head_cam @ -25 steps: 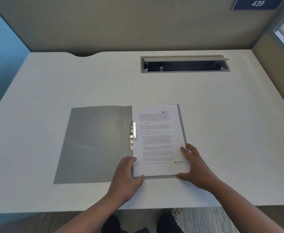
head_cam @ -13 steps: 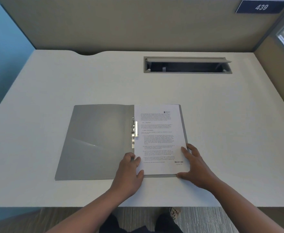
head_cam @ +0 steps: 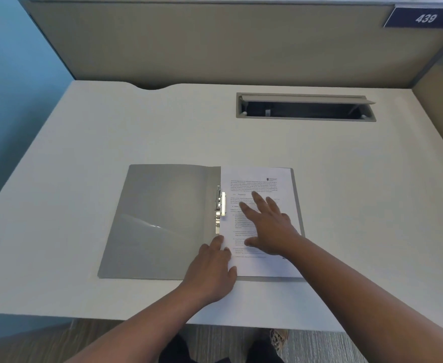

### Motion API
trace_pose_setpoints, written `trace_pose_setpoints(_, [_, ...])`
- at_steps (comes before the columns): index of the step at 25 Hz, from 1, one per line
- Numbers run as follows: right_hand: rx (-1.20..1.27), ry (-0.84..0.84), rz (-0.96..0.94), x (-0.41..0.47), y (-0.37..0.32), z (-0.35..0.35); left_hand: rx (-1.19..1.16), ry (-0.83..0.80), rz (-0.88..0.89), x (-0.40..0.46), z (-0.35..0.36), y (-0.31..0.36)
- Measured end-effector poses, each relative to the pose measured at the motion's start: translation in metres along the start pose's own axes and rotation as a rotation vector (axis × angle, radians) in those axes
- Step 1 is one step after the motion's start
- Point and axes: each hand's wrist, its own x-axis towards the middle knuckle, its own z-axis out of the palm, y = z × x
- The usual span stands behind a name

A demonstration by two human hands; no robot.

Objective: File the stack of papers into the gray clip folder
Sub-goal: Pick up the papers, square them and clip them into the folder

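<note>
White paper, the stack of papers point(head_cam: 261, 224), lies on the right leaf of my open gray clip folder point(head_cam: 162, 221), its left edge against the metal clip point(head_cam: 221, 206). My right hand point(head_cam: 270, 226) rests flat on it, fingers spread; my left hand point(head_cam: 212, 268) presses its lower-left corner, fingers together, gripping nothing. I should keep the sheets squared against the spine before working the clip; the folder's left leaf holds nothing.
</note>
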Motion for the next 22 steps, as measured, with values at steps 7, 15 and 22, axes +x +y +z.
trace_pose_setpoints(7, [-0.069,-0.134,0.061,0.023,-0.011,0.010,0.044,-0.006,0.049,0.007,-0.005,-0.005])
trace_pose_setpoints(15, [-0.056,-0.105,0.062,0.025,-0.008,0.014,-0.628,0.157,-0.155,0.068,-0.057,-0.020])
trace_pose_setpoints(22, [-0.064,-0.099,0.052,0.025,-0.007,0.013,-0.894,0.107,-0.175,0.115,-0.087,-0.028])
